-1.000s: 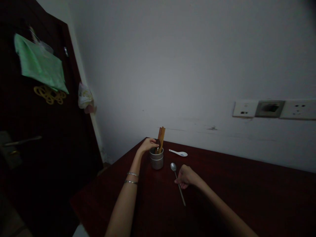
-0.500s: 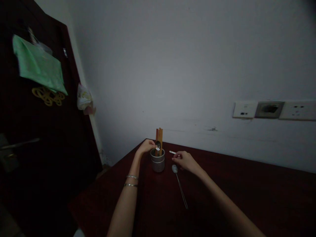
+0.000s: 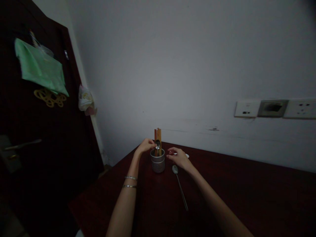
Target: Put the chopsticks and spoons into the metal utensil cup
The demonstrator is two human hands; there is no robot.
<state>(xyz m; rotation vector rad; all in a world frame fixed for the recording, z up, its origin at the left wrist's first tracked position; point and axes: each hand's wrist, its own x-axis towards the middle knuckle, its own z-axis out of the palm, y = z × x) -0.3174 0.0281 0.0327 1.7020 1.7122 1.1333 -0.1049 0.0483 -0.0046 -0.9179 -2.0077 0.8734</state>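
Observation:
A grey metal cutlery holder (image 3: pixel 158 165) stands on the dark red table, with several wooden chopsticks (image 3: pixel 159 135) upright in it. Among them a metal spoon (image 3: pixel 158 143) has its bowl end up. At the holder's left side, my left hand (image 3: pixel 146 145) pinches this spoon near its bowl. My right hand (image 3: pixel 180 158) hovers right of the holder, fingers curved and apart, holding nothing. Behind it lies a white spoon (image 3: pixel 187 155), mostly covered by the hand. A long-handled metal spoon (image 3: pixel 181 189) lies on the table below my right hand, its bowl toward the back.
The dark red table (image 3: pixel 158 210) meets a pale wall (image 3: pixel 172 72) at the back. Wall sockets (image 3: pixel 246 109) are on the right. To the left is a dark door (image 3: pixel 49 138) with a green cloth (image 3: pixel 41 67) hanging on it. A plastic bag (image 3: pixel 85 98) hangs beside the door frame.
My right hand has moved left toward the holder, and its fingers have spread from the white spoon. My left hand stays at the spoon in the holder. The view has shifted slightly.

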